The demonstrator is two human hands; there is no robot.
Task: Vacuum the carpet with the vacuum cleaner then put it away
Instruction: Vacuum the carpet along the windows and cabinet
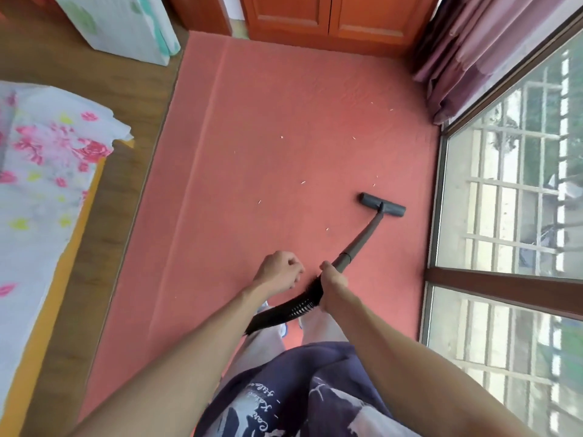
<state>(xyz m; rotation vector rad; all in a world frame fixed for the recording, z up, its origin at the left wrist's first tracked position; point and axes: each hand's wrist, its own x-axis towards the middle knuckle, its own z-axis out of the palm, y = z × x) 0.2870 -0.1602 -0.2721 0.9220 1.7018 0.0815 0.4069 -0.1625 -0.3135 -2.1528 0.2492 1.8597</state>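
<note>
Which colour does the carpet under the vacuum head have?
The carpet is plain salmon pink, seen best in the head view.

Carpet (268, 121) lies open (bed (38, 184) left, window (504, 200) right).
</note>
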